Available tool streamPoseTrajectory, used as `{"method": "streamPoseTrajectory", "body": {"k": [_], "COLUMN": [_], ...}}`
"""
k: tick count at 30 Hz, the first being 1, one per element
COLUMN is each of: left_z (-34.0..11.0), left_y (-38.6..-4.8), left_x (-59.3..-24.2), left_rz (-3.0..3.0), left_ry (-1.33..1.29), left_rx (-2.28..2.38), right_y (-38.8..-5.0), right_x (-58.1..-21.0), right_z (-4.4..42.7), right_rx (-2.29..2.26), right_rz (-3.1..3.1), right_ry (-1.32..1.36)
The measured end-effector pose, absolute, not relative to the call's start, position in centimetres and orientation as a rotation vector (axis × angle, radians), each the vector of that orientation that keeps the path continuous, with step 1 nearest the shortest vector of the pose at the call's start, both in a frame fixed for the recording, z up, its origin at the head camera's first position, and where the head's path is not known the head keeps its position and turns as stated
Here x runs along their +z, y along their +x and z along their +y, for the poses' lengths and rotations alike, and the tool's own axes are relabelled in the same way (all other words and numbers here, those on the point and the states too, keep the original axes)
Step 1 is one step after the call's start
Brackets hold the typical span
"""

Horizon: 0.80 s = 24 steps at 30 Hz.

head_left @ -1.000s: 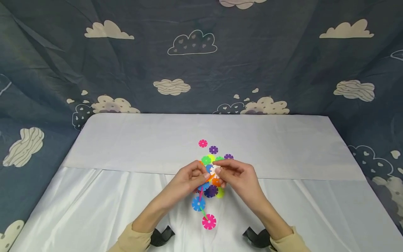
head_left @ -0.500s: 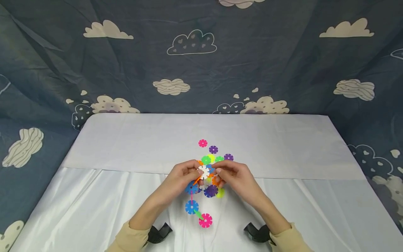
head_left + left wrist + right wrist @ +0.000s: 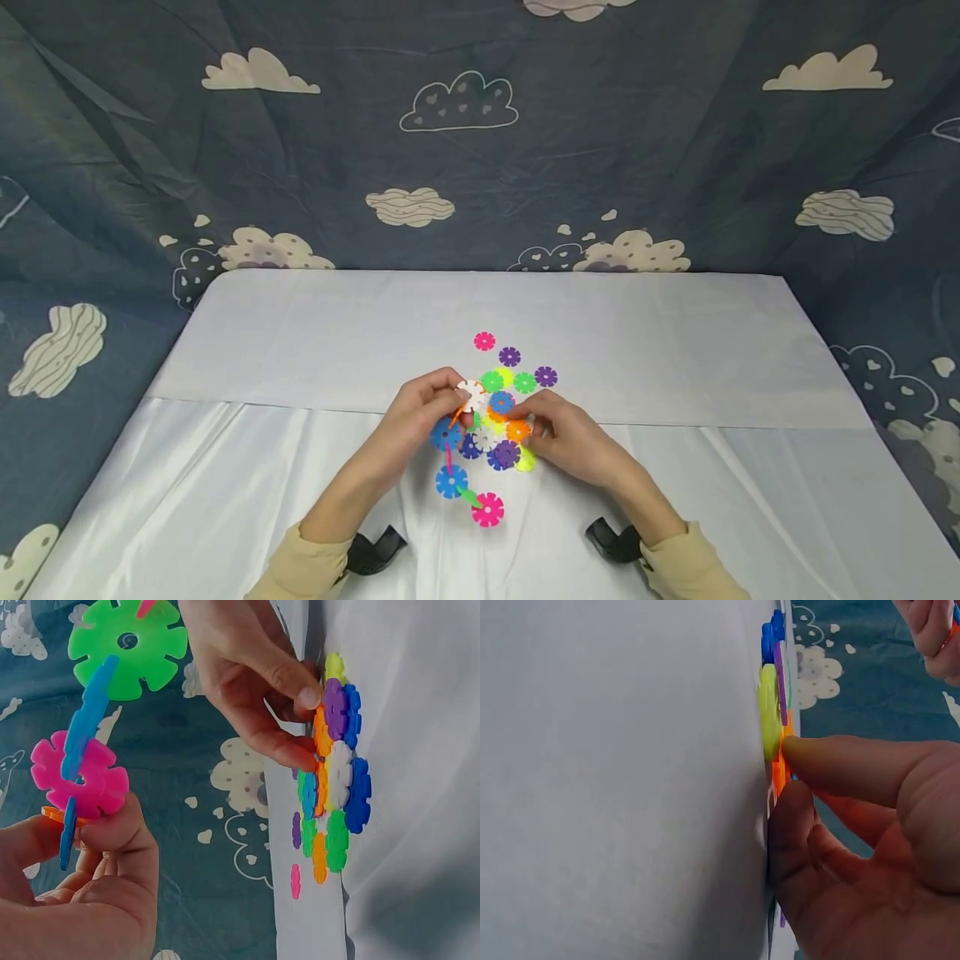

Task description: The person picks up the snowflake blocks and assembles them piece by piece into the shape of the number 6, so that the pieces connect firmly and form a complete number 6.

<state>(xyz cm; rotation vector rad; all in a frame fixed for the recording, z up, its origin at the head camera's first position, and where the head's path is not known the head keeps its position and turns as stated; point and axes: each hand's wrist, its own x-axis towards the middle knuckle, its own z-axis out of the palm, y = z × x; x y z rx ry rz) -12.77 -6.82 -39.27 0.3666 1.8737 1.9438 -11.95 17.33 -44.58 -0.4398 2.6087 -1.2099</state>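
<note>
In the head view my left hand pinches a linked chain of notched plastic snowflake discs. A white disc is at its fingertips, and blue discs hang below, ending in a pink disc. The left wrist view shows the chain edge-on, with a pink disc and a green disc. My right hand is at the right side of the loose disc pile, finger and thumb on opposite edges of an orange disc. Its lower fingers are partly hidden.
Loose discs lie around the hands: purple, yellow, green and blue. A pink disc lies farther back. White cloth covers the table, and a dark cloud-print curtain hangs behind.
My left hand has drawn left and slightly up with the chain, the white disc moving with it. My right hand has left the white disc and come down to the orange disc in the pile.
</note>
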Motion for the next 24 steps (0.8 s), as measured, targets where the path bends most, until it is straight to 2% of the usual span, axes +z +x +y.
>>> {"method": "streamPoseTrajectory", "body": {"k": [24], "left_z": [-7.3], "left_y": [-13.18], "left_x": [-39.23], "left_rz": [1.86], "left_ry": [0.244], "left_rx": [2.016], "right_y": [-11.54], "right_x": [-44.43], "right_z": [16.71], "right_rx": [-1.133], "right_rz": [2.625], "right_ry": [-0.328]}}
